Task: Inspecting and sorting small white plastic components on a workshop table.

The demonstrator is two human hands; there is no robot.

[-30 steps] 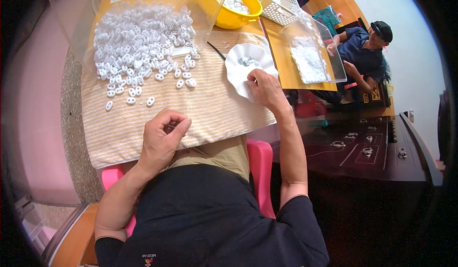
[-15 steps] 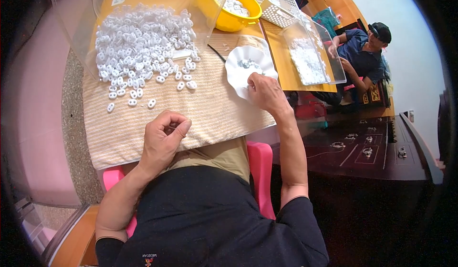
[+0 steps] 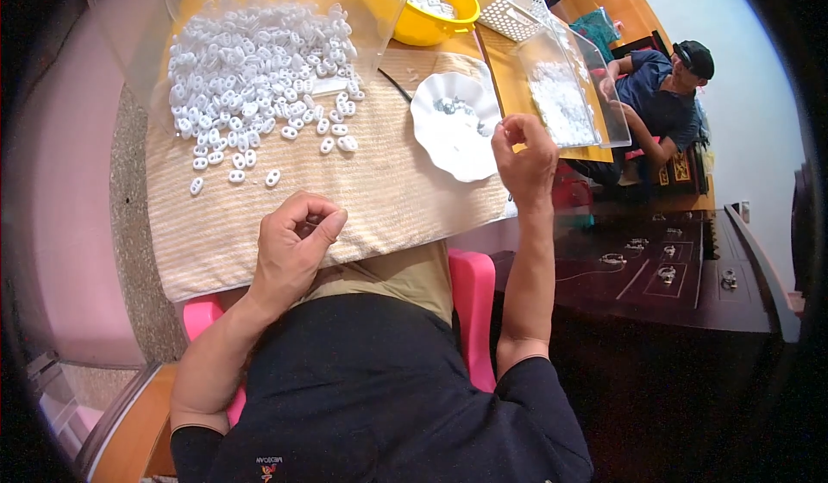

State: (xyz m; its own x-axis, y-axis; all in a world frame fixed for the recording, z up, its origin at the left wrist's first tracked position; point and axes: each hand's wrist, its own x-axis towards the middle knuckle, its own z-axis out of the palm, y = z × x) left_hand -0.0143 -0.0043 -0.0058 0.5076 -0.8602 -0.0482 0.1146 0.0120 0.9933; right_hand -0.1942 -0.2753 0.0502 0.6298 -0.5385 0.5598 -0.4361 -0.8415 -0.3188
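The left hand (image 3: 297,240) rests low over the near edge of the striped towel (image 3: 392,194), its thumb and curled fingers narrowed to a small gap; whether anything sits in it I cannot tell. Ahead and to its right, the right hand (image 3: 524,153) hangs just outside the dish, thumb and forefinger drawn close in a pinch; I cannot see whether they hold a part. Just left of those fingertips sits the scalloped white dish (image 3: 468,153), with small grey parts (image 3: 450,105) gathered toward its far side. Such tiny parts probably call for a light fingertip grip, entering from above the wavy rim without leaning on it, as the dish might tip. Keeping the left hand steady should make meeting it easier.

Between the hands runs a broad stretch of towel, the easiest path for crossing. Beyond the left hand, loose two-holed white pieces (image 3: 272,178) lead up to a heap (image 3: 259,69) at the clear bin (image 3: 379,45), whose upright wall edge could catch a wrist. A black cord (image 3: 394,84) reaches the dish's far-left side; the yellow tub (image 3: 417,26) stands farther off.
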